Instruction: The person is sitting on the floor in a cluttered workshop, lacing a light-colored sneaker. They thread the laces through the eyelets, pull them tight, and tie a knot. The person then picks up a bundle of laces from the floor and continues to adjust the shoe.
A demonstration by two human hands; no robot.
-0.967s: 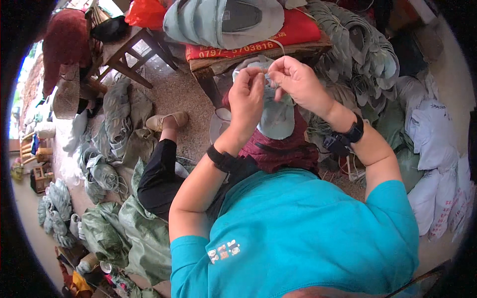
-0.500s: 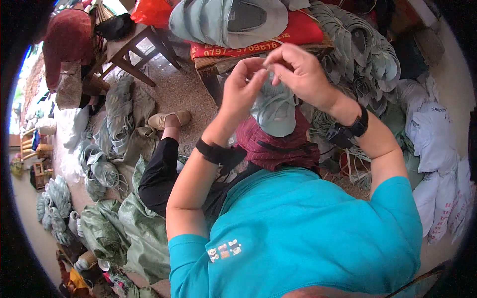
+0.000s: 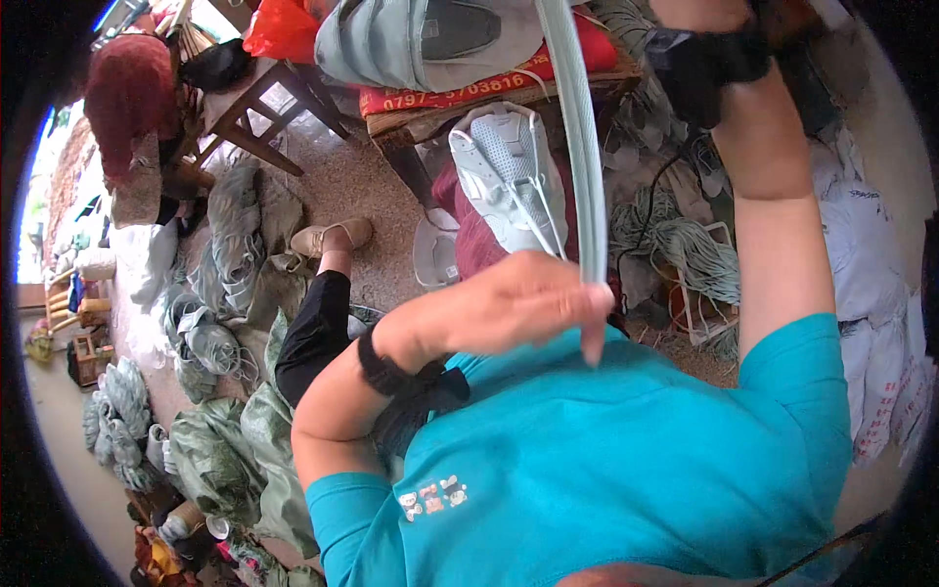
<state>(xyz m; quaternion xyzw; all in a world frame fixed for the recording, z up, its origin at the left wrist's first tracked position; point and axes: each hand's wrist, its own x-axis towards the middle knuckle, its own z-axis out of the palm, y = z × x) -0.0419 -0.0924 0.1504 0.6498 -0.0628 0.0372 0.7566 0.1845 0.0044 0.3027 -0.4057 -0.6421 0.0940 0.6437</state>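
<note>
A pale grey-green shoe upper (image 3: 489, 147) lies on the dark red cloth (image 3: 477, 240) over my lap, a light lace threaded through part of its eyelets. My left hand (image 3: 518, 303) is near my chest, its fingers closed round a pale green shoelace (image 3: 585, 147), slightly blurred. The shoelace looks doubled and runs up past the shoe upper and out at the top edge. My right hand (image 3: 699, 12) is raised at the top right, mostly cut off by the picture's edge, so its fingers are hidden.
Stacked shoe uppers (image 3: 367, 49) rest on a red bag on the wooden bench (image 3: 416, 127) ahead. A bundle of pale green laces (image 3: 694, 249) hangs at right, near white sacks (image 3: 851, 254). Piled uppers (image 3: 235, 225), green sacks (image 3: 210, 445) and a wooden stool (image 3: 259, 127) stand left.
My hands, pinched together over the shoe upper before, are now apart: the left drew back toward my chest, the right went up and right. The long shoelace now shows, and the shoe upper is uncovered.
</note>
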